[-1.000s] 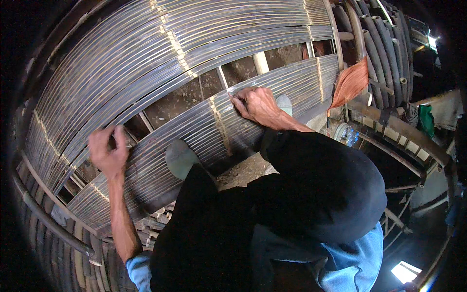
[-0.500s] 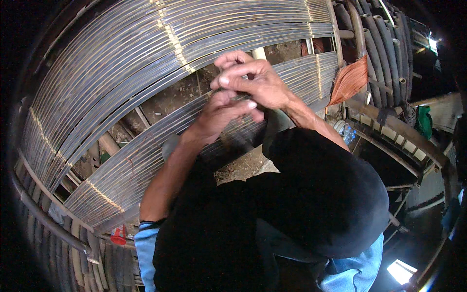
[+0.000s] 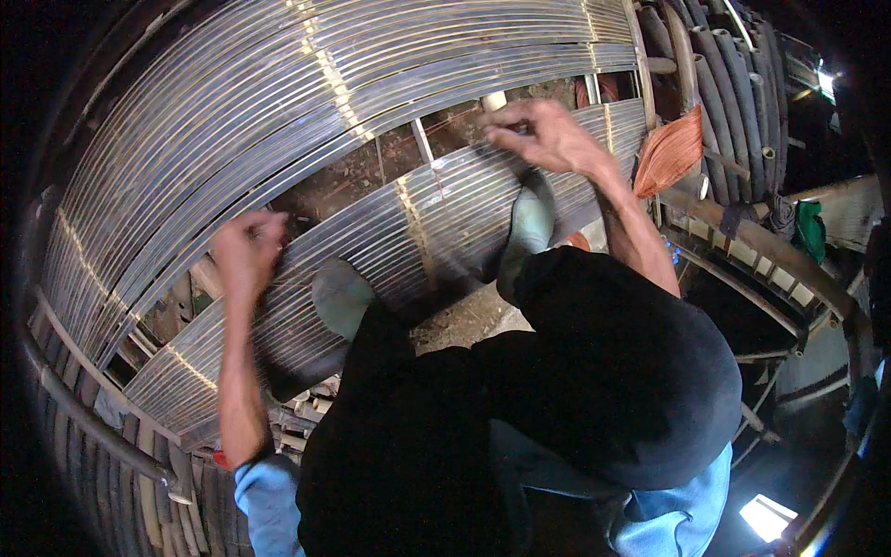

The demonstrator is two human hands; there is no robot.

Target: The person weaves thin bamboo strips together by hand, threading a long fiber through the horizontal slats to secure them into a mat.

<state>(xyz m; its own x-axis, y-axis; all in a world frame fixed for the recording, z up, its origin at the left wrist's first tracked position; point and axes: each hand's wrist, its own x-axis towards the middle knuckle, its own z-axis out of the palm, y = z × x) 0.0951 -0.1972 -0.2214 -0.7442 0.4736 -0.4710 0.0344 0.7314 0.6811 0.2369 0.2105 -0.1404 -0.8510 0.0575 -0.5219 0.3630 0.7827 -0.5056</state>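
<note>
Between the left hand (image 3: 248,249) and right hand (image 3: 549,137), grips unclear, lies grey, pale-lined slatting (image 3: 453,206).

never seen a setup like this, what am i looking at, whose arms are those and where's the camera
There's no machine here: these are a person's two bare hands. The camera sits on their head, the left one of a side-by-side pair, looking down. Its fisheye lens bends straight edges, so everything seems to curve.

Below are two broad slatted surfaces of narrow dark strips, a nearer panel and a farther panel, with a gap between. The person's left foot and right foot appear to rest on the nearer one. At the right hangs an orange-brown bundle.

The left hand and right hand are both by the gap, fingers curled. They're blurred, so I can't tell whether either holds something thin.
</note>
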